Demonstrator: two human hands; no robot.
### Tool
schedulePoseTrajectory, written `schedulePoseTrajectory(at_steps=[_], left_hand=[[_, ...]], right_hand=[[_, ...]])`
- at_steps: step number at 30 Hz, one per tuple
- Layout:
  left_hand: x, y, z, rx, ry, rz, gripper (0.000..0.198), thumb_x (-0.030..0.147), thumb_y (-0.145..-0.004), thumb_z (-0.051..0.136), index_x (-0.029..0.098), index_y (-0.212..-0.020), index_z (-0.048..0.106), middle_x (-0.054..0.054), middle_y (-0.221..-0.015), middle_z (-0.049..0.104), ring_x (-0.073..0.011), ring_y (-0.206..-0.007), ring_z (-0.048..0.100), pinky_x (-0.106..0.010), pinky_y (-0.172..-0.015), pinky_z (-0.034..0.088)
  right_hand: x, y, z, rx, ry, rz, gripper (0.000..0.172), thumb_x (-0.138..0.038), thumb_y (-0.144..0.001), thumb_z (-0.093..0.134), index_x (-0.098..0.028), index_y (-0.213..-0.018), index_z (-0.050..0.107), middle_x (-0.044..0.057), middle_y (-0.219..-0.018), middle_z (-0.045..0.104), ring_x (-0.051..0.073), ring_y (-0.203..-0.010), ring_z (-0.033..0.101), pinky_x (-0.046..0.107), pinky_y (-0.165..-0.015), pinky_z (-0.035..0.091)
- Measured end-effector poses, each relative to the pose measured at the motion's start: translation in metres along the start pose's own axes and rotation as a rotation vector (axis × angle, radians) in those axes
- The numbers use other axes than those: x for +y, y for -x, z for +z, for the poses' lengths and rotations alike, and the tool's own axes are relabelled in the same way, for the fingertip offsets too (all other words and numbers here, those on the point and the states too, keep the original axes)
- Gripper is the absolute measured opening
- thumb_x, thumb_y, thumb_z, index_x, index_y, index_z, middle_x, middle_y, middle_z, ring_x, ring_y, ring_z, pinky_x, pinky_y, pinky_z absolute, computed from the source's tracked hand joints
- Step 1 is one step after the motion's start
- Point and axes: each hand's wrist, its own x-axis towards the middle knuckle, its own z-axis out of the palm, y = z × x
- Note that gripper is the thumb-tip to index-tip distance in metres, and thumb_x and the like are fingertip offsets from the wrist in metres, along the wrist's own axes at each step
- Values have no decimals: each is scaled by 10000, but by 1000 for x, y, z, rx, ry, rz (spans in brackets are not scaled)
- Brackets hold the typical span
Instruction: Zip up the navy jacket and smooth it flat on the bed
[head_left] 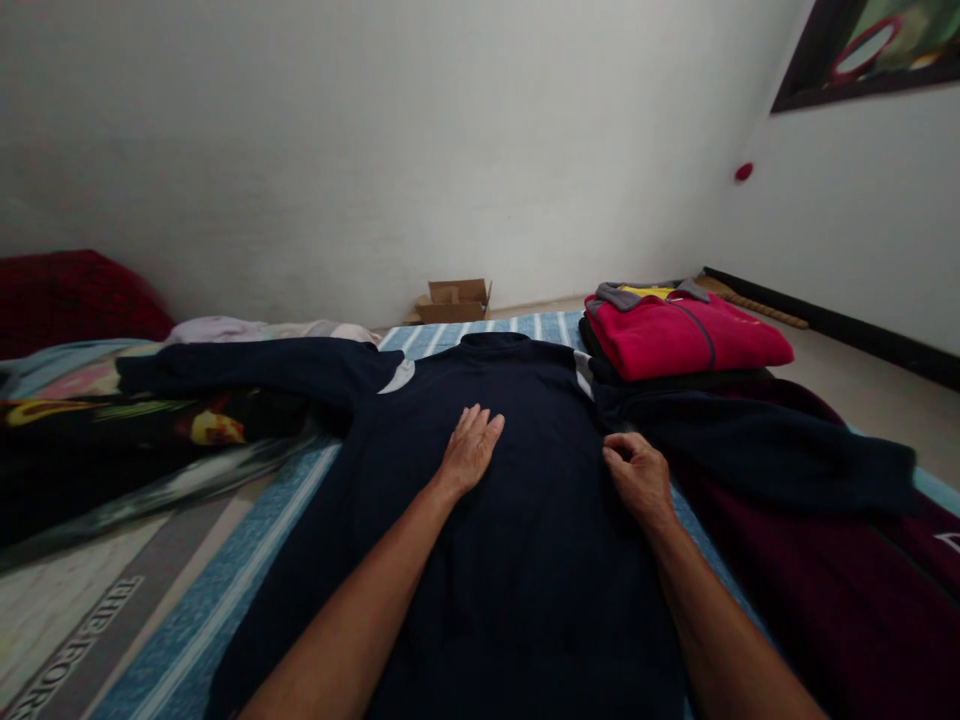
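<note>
Left hand [471, 450] flat and open on navy sweater [517, 560] at frame centre; right hand [637, 478] pinching its fabric; folded red jacket [686, 330] upper right.

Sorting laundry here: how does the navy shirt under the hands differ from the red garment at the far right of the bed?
The navy shirt lies spread flat with sleeves out; the red garment is folded into a compact rectangle. The navy shirt rests directly on the striped bedcover; the red garment tops a stack of dark clothes. The left hand and right hand touch only the navy shirt. Both lie on the bed.
</note>
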Motion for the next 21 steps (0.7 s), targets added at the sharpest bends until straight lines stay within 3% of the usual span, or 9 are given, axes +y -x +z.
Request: schedulePoseTrajectory(at_steps=[3,5,8,11,15,21], left_hand=[[5,10,10,-94,-131,25,770,629,-841,243,81,-1375,328,-156,-1486,179,-272,-1380,80,-475,-1092,126],[6,12,13,-126,-163,47,777,643,-821,300,102,-1378,324,-142,-1488,170,-277,-1381,75,-506,-1090,81],[2,7,3,-88,61,-32,699,610,-848,268,136,-1347,386,-118,-1457,281,-246,-1363,195,-452,-1102,131],[-3,3,-15,40,300,-109,678,582,-881,147,154,-1329,422,-85,-1422,367,-193,-1324,305,-335,-1095,222],[-4,11,-29,96,449,-139,702,620,-866,181,144,-1302,456,-78,-1406,398,-188,-1307,337,-319,-1101,219],[-4,20,-19,-9,189,-12,615,490,-915,127,145,-1332,418,-47,-1423,379,-161,-1350,235,-312,-1118,165]], right_hand=[[1,0,0,-12,13,-6,212,-309,-695,466,-204,-737,644,24,-803,636,180,-743,577,298,-715,426],[1,0,0,-11,21,-13,215,-310,-693,467,-201,-736,648,25,-799,640,180,-743,579,296,-711,427],[2,0,0,-6,13,-7,221,-312,-689,469,-196,-732,652,30,-798,646,177,-731,582,291,-701,429],[2,0,0,-7,1,5,226,-316,-685,470,-196,-731,655,33,-813,653,177,-737,587,291,-706,429],[3,0,0,-14,2,11,236,-336,-681,473,-197,-732,657,35,-810,657,187,-753,591,300,-715,428],[2,-1,-1,-8,15,10,243,-346,-681,474,-201,-723,665,42,-821,669,194,-761,595,302,-718,429]])
